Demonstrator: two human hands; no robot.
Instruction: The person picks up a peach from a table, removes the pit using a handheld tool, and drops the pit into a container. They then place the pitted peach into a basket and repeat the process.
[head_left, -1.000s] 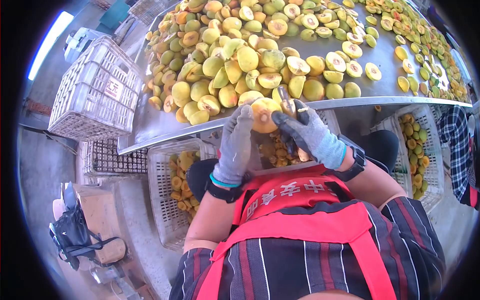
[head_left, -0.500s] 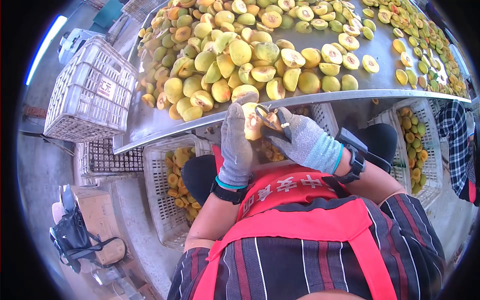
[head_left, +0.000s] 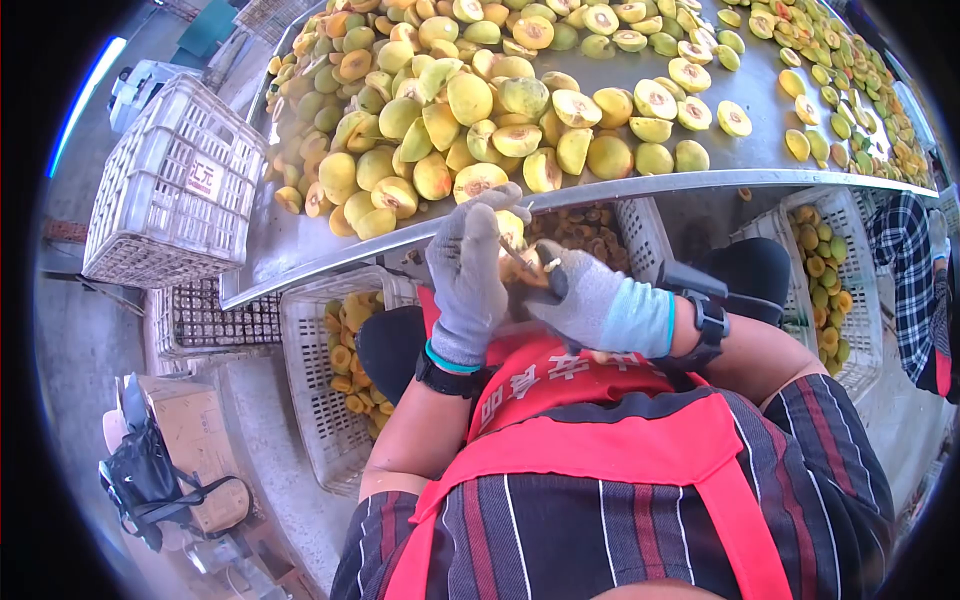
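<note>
Both my hands wear grey gloves and meet just in front of the metal table's near edge. My left hand (head_left: 467,275) is closed around a halved yellow peach (head_left: 511,229), its fingers partly covering the fruit. In my right hand (head_left: 597,300) is a dark hand tool (head_left: 540,294), its working end against the peach near the brown pit area. The tool's exact shape is hidden by the glove and blurred. Beyond my hands, many cut peaches (head_left: 470,98) lie heaped on the table (head_left: 690,181), several with pits showing.
White plastic crates holding peach halves stand below, at left (head_left: 310,390) and right (head_left: 862,290). Another crate (head_left: 585,240) under my hands holds brown pieces. A white crate (head_left: 175,190) sits by the table's left corner. A person in a checked sleeve (head_left: 905,270) is at right.
My right hand has turned and moved slightly down and left with the tool. The fingers of my left hand have curled further over the peach half, hiding more of it.
</note>
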